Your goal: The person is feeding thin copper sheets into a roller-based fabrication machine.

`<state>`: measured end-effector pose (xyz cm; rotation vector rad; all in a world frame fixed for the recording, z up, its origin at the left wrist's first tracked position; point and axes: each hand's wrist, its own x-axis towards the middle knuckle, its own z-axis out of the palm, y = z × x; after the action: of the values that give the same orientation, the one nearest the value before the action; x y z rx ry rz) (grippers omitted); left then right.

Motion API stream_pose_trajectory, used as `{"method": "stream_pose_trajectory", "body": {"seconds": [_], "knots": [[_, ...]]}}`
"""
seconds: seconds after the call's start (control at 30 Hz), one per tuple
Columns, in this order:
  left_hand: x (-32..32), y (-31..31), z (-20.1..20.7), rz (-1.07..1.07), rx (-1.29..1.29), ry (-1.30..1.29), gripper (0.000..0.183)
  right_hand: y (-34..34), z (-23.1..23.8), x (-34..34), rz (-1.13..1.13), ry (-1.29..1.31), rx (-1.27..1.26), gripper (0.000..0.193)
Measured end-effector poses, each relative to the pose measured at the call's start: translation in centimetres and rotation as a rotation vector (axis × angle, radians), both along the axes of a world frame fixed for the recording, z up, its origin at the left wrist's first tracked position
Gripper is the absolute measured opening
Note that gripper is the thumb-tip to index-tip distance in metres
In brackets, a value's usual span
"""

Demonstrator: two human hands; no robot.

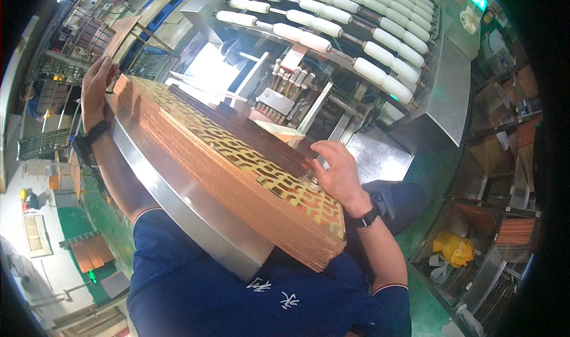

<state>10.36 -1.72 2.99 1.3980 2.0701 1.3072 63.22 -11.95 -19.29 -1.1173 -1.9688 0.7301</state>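
Note:
A thick stack of thin copper-edged panels (237,174) lies slantwise before me, its top sheet patterned in yellow and brown. Under its near side shows a grey metal ledge (178,200). My left hand (96,88) is at the stack's far left end, fingers stretched upward beside the corner, the palm side hidden. At the right end, my right hand (337,168) has its thumb and bent fingers at the stack's far edge. There they meet a dark brown strip (249,138) along the patterned top; whether it is a separate panel I cannot tell.
Beyond the stack stands a machine with rows of white rollers (314,19) and a metal housing (442,108). Shelves (504,212) with brown panels and a yellow bundle (453,248) are on the right. A brown board (92,253) lies at the left.

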Motion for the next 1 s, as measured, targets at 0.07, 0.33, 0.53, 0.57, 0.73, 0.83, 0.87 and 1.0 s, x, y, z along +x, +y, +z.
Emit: {"method": "stream_pose_trajectory", "body": {"seconds": [0.07,0.33,0.53,0.57,0.73,0.83,0.87,1.0], "knots": [[0.0,-0.2,-0.1,-0.012,0.022,-0.009,0.039,-0.1,0.0,0.0,0.001,-0.011,0.009,0.029],[-0.6,-0.5,-0.3,-0.023,0.010,-0.001,0.042,0.3,0.7,0.5,-0.165,0.078,-0.066,0.037],[-1.8,-0.1,-0.2,-0.009,-0.033,0.039,0.044,-0.4,1.9,0.7,0.011,0.294,-0.454,0.053],[-1.9,-0.1,-0.1,-0.010,-0.035,0.045,0.044,-0.4,2.1,0.6,0.009,0.296,-0.459,0.053],[-1.9,-0.1,-0.1,-0.036,-0.025,0.004,0.040,0.1,3.1,0.1,0.129,0.257,-0.691,0.050],[-1.3,-0.3,-0.1,-0.028,-0.022,-0.024,0.036,0.1,3.2,-0.3,0.136,0.224,-0.670,0.046],[-1.1,-0.3,0.0,-0.033,-0.017,-0.019,0.036,0.2,3.2,-0.4,0.144,0.234,-0.663,0.046],[-0.4,-0.5,0.2,-0.021,-0.021,-0.013,0.034,0.4,3.3,-0.7,0.132,0.362,-0.772,0.040]]}}
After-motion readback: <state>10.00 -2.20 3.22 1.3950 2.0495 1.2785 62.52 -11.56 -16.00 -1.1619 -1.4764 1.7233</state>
